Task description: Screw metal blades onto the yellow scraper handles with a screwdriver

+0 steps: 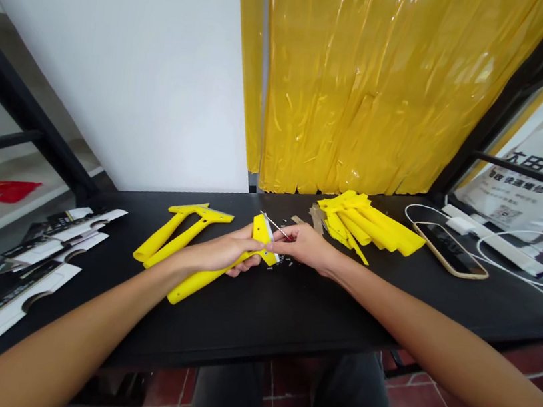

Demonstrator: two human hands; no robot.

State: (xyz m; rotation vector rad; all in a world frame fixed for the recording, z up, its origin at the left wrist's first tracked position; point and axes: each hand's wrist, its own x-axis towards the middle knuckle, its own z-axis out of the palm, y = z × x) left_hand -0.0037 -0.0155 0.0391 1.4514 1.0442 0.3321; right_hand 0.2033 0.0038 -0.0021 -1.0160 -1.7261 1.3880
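My left hand (227,249) is closed round a yellow scraper (200,282), its handle slanting down to the left and its wide head tilted up. A thin metal blade edge (274,248) shows along the head's right side. My right hand (307,245) pinches a small screwdriver (274,225) with a thin shaft and a bit of red by the fingers. The shaft reaches across the scraper head; whether its tip touches a screw I cannot tell. Small loose screws (290,263) lie on the black table just below my right fingers.
Two yellow scrapers (166,237) lie left of my hands. More yellow scraper bodies (380,224) are piled right, beside brown scraps (316,219). White-and-black card sleeves (31,291) cover the left end. A phone (449,249), white cables and a power strip (498,242) occupy the right.
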